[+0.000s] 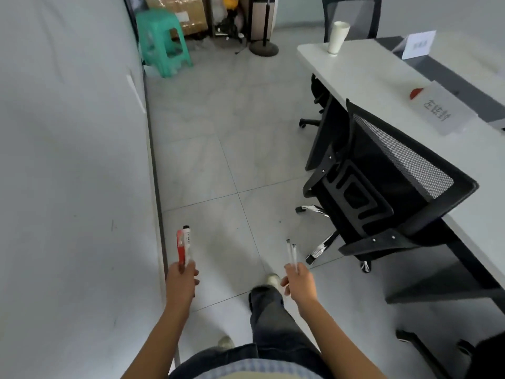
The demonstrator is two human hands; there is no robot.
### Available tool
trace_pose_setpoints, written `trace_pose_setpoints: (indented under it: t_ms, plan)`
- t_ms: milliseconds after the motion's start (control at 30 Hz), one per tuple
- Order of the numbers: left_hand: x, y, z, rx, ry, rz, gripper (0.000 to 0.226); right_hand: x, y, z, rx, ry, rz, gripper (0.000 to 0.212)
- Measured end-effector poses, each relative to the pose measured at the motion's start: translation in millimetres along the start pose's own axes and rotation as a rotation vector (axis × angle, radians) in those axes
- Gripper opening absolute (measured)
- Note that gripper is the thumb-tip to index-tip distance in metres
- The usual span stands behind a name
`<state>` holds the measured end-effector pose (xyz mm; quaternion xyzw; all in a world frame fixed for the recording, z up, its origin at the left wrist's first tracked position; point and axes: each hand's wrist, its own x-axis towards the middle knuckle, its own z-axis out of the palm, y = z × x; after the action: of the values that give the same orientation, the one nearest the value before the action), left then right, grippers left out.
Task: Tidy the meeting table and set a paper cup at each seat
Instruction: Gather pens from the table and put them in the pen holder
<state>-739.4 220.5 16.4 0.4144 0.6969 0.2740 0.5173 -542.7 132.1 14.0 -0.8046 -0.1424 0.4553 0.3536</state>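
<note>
Left hand (181, 280): fingers are curling tight round the lower ends of two markers (184, 246), one red-bodied, one white with a black cap, both pointing up and forward. Right hand (299, 283): thumb and fingers are pinching two thin pens (292, 254) by their lower ends, with the tips sticking up side by side.

Handling, as a judgement: markers and pens are looking light, stiff and smooth. Held this low they are likely to pivot or slip past each other, so gripping nearer mid-barrel is looking safer.

Paper cup (338, 37) is standing upright near the far corner of the table (369, 75), close to the edge on the aisle side and well apart from both hands. It is looking very light, thin-walled and easy to crush or tip, so it is calling for a gentle wrap round the middle of the wall rather than a pinch at the rim. Neither hand is free for it at present.

Looks: the cup is plain white, tapering to its base. It is tall for one cup and may be a stack; I cannot tell.

Also on the table: a white name card (440, 110) with dark writing is lying by the near edge, and a second card (419, 45) is standing farther back. A black mesh chair (396, 187) is sitting pushed against the table edge.
</note>
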Motion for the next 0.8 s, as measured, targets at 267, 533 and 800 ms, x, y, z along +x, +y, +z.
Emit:
trace_pose_setpoints:
  t_ms: [267, 533, 800]
  plan:
    - [71, 46, 18, -0.088, 0.116, -0.04, 0.028, 95, -92, 24, -0.105, -0.162, -0.104, 0.019]
    - [132, 114, 83, -0.154, 0.184, -0.055, 0.011, 189, -186, 19, -0.131, -0.238, -0.166, 0.022]
    - [199, 141, 78, -0.203, 0.354, -0.18, 0.017, 253, -235, 55, -0.266, -0.327, -0.148, 0.023]
